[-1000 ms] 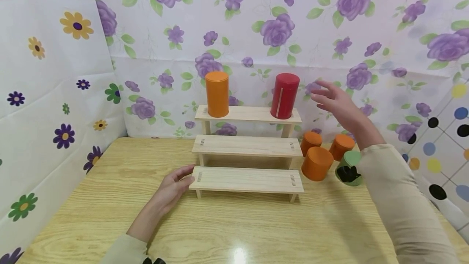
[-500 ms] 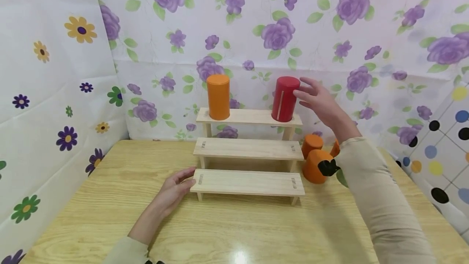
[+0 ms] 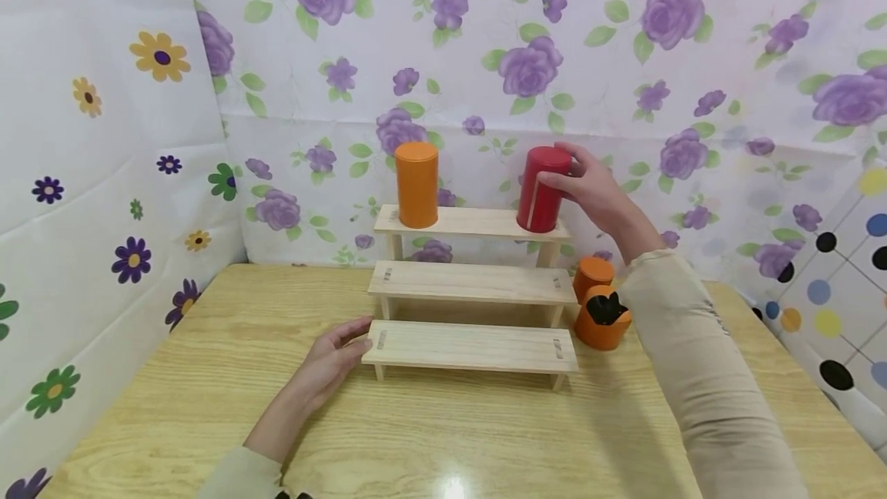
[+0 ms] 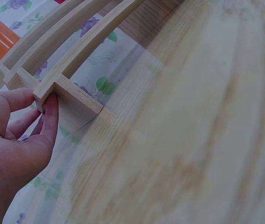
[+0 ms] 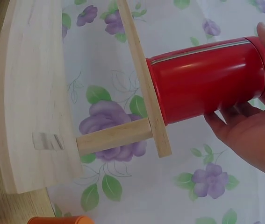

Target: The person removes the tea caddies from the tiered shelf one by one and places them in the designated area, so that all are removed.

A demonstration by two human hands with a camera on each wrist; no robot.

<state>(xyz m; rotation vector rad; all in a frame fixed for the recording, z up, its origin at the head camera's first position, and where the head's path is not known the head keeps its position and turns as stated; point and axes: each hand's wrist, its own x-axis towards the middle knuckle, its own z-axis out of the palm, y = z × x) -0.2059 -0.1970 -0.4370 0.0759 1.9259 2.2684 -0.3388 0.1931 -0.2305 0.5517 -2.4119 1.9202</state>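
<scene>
A three-tier wooden shelf [image 3: 471,345] stands on the table. My left hand [image 3: 331,360] pinches the left end of its lowest board, thumb above and fingers beneath, as the left wrist view shows. On the top board, toward the right, a red canister [image 3: 543,189] stands upright. My right hand [image 3: 599,195] has its thumb and fingers round the upper part of the red canister from the right; in the right wrist view its base still meets the board. An orange canister [image 3: 417,185] stands upright at the left of the same board.
Right of the shelf, shorter orange canisters [image 3: 594,276] stand on the wooden table [image 3: 443,430], partly hidden by my right sleeve [image 3: 700,360]. Flowered cloth [image 3: 471,45] hangs behind the shelf and along the left side.
My right hand has moved left from beside the red canister and now holds it. The sleeve now covers the green canister at the right. My left hand stays on the shelf.
</scene>
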